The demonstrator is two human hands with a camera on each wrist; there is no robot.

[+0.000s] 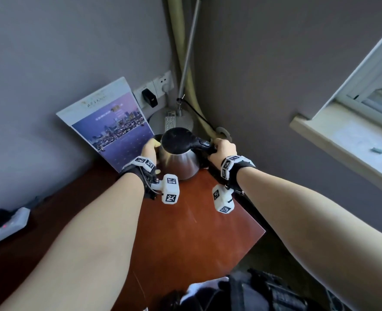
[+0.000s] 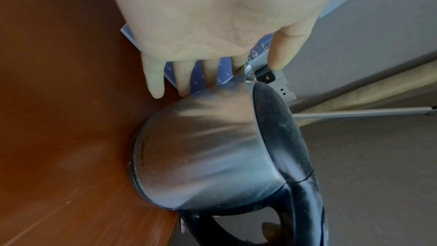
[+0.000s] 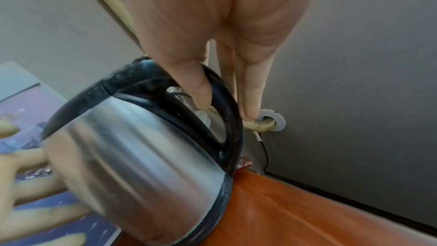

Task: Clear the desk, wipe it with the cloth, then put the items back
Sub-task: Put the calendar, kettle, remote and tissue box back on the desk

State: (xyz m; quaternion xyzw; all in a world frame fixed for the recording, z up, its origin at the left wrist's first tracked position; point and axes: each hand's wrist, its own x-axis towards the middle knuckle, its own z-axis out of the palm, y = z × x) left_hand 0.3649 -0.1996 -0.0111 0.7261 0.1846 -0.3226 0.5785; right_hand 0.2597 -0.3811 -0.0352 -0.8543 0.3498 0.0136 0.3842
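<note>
A steel kettle [image 1: 178, 162] with a black lid and handle stands at the far right corner of the red-brown desk [image 1: 185, 232]. My right hand [image 1: 222, 149] grips its black handle; in the right wrist view the thumb [image 3: 201, 89] reaches through the handle loop and the fingers lie outside it. My left hand [image 1: 149, 151] rests against the kettle's left side near the spout, fingers straight and spread [image 2: 156, 81]. The kettle body [image 2: 201, 156] [image 3: 132, 156] is blurred in both wrist views. No cloth is in view.
A blue calendar board [image 1: 113, 126] leans on the wall just left of the kettle. Behind it are a round lamp base [image 1: 160, 117] with a remote [image 1: 170, 122], wall sockets [image 1: 163, 83] and a beige pipe [image 1: 194, 97]. A power strip [image 1: 3, 223] lies far left.
</note>
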